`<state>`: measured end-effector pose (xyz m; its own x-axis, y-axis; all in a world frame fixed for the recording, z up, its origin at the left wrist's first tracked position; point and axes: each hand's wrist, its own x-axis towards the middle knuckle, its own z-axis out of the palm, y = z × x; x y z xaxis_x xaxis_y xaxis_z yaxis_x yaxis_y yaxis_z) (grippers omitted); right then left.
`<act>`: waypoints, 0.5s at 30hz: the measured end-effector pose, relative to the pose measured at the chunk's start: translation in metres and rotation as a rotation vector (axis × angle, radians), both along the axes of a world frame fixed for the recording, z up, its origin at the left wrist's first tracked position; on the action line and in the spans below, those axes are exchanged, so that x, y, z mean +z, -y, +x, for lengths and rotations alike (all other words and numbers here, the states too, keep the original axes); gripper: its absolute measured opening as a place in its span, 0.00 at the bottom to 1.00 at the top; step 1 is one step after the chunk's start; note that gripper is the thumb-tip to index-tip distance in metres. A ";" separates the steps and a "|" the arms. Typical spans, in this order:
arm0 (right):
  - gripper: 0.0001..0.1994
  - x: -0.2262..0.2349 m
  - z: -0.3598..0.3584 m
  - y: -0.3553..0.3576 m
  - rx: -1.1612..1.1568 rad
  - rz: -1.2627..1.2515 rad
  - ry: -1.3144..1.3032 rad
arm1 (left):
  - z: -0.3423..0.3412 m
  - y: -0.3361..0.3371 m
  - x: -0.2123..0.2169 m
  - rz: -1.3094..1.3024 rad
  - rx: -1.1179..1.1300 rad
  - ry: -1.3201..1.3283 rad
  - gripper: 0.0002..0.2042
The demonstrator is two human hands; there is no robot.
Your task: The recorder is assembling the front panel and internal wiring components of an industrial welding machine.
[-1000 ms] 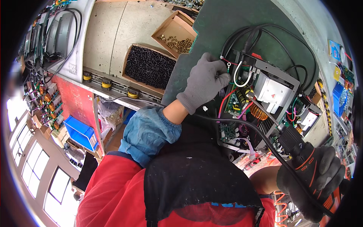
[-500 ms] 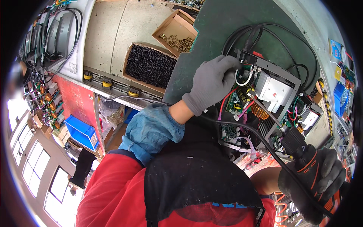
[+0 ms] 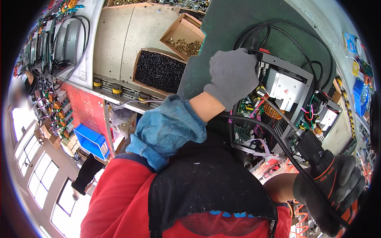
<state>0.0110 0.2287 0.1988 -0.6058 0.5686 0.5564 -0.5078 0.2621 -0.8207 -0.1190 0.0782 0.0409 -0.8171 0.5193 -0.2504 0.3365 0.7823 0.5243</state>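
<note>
An open metal electronics unit (image 3: 291,85) with circuit boards, coloured wires and a copper coil lies on a green mat (image 3: 230,23). My left hand (image 3: 232,75), in a grey glove, grips the unit's upper left corner, where black cables (image 3: 278,31) enter. My right hand (image 3: 341,186), in a dark glove, holds a black and orange power screwdriver (image 3: 313,152) at the lower right. Its long bit (image 3: 281,117) points up and left into the unit beside the coil. The screwdriver's black cord (image 3: 274,137) runs across the unit's lower edge.
A cardboard box of black screws (image 3: 158,71) and a smaller box of brass parts (image 3: 184,41) sit left of the mat on the beige bench. A blue bin (image 3: 93,141) stands below the bench. More electronics and parts bins line the right edge.
My left hand has slid up and to the right across the unit, from its left side to the corner by the cables. My right hand and the screwdriver have barely moved.
</note>
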 end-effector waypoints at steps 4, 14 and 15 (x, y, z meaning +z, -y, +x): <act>0.27 -0.008 0.011 -0.005 0.097 -0.123 -0.061 | 0.001 -0.004 -0.001 -0.014 0.038 -0.119 0.09; 0.28 -0.004 0.041 -0.020 0.058 -0.372 -0.165 | -0.003 -0.003 -0.018 0.149 0.131 0.220 0.11; 0.28 -0.006 0.040 -0.020 0.032 -0.351 -0.179 | -0.003 -0.003 -0.019 0.146 0.112 0.224 0.11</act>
<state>0.0510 0.2483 0.1923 -0.5369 0.7256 0.4303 -0.6545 -0.0365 -0.7552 -0.1224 0.0809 0.0217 -0.8044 0.4724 -0.3603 0.1152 0.7189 0.6855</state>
